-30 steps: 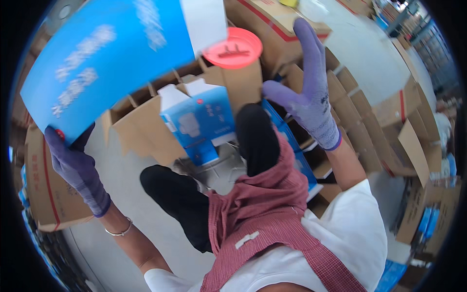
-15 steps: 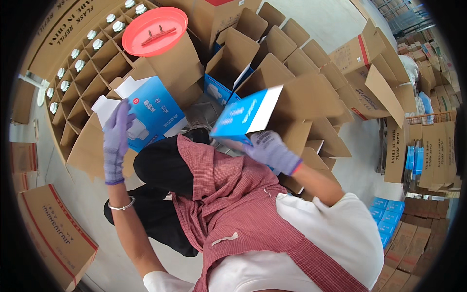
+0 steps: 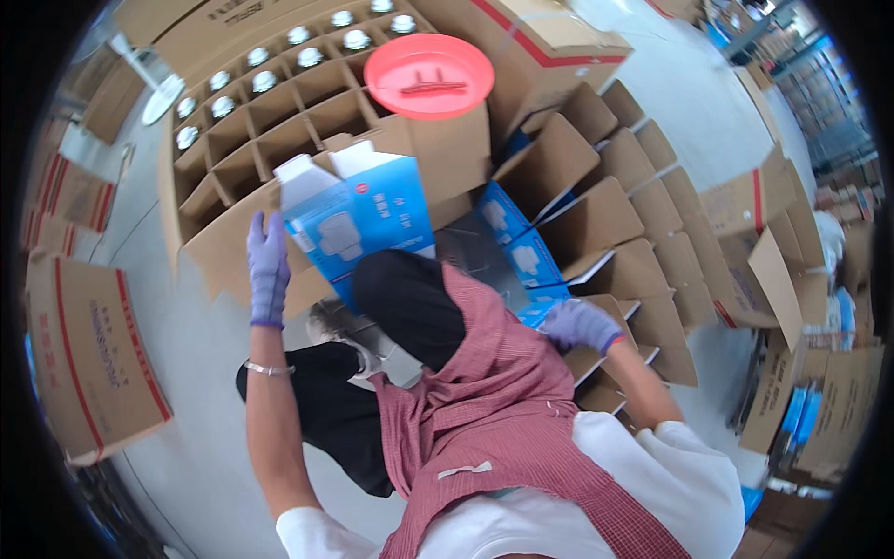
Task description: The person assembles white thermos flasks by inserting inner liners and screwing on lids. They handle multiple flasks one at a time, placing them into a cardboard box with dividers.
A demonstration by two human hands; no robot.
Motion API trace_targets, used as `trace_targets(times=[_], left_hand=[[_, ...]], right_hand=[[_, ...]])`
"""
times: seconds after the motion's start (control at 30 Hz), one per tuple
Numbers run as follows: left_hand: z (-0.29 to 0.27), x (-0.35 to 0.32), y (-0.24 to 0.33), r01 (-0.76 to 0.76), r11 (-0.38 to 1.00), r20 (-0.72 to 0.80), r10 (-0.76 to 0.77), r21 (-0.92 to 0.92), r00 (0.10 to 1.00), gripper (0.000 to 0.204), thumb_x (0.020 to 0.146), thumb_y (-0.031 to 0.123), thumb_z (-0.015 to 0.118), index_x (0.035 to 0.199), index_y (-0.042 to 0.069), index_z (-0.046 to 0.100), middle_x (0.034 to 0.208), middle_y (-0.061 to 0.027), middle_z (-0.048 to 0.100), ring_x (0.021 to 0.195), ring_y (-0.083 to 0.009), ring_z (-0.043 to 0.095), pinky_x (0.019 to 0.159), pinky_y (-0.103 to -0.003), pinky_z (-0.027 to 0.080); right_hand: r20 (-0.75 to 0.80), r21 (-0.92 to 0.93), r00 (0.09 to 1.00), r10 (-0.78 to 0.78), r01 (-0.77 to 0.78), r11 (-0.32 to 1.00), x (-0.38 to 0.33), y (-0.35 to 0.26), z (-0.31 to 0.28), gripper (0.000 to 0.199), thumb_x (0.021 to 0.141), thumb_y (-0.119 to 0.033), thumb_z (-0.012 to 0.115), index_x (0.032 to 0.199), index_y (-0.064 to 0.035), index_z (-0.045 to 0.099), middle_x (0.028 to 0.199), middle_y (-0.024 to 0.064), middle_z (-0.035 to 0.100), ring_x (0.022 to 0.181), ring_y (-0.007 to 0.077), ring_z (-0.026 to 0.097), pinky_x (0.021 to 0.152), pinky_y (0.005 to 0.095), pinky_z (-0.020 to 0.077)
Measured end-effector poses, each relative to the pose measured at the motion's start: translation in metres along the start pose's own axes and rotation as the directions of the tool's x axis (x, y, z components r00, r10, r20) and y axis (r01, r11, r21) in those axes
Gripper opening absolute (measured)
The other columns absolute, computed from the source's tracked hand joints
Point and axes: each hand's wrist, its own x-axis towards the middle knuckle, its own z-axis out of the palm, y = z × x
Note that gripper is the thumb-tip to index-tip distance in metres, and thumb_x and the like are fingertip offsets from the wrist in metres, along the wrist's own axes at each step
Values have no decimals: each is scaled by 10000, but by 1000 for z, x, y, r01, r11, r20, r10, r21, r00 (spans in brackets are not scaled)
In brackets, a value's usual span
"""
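Observation:
My left hand (image 3: 268,270), in a purple knit glove, is open with its fingers pointing up, beside a blue printed box (image 3: 358,219) with white flaps raised. That box leans against the large divided carton (image 3: 209,252). My right hand (image 3: 582,324), gloved the same, is at the near end of a row of open blue boxes (image 3: 531,261) with brown insides, close to a blue panel (image 3: 543,307). Its fingers are blurred, so I cannot tell whether they grip that panel.
Bottles with silver caps (image 3: 264,81) stand in some of the carton's cells. A red round tray (image 3: 428,79) holding dark reddish pieces rests on the carton's corner. Behind it is a taped carton (image 3: 549,56). Open cartons (image 3: 754,233) stand at right, a closed one (image 3: 98,359) at left.
The blue box my right hand held up is no longer in the air; that hand has moved down to the row of boxes. My left hand has come off the leaning box. The view has shifted.

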Motion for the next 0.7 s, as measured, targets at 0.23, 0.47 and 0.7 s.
trace_targets(times=[0.23,0.47,0.7], left_hand=[[42,76,-53,-74,967,0,76,-245,997,808,889,369,686,1468,-71,333,1275,-214,554,1109,-276,548,938,-384,466],[10,35,-24,46,947,-47,-64,-319,997,855,872,354,706,1497,-53,286,1468,-250,386,1326,-334,430,1080,-387,384],[-17,-146,82,-320,944,17,322,-86,947,366,940,127,615,1271,-25,577,979,-35,578,854,-81,517,749,-238,462]], right_hand=[[-617,782,669,415,464,416,254,-46,-188,912,832,-566,671,1458,15,348,1465,293,396,1356,415,394,1084,454,376],[-464,880,865,189,475,-11,271,-108,-211,1205,789,-586,735,1551,48,51,1548,291,271,1458,338,274,1161,380,286],[-751,593,593,292,799,-97,151,-116,-221,519,932,-324,649,1313,-24,464,1190,69,562,1091,154,523,962,290,420]])
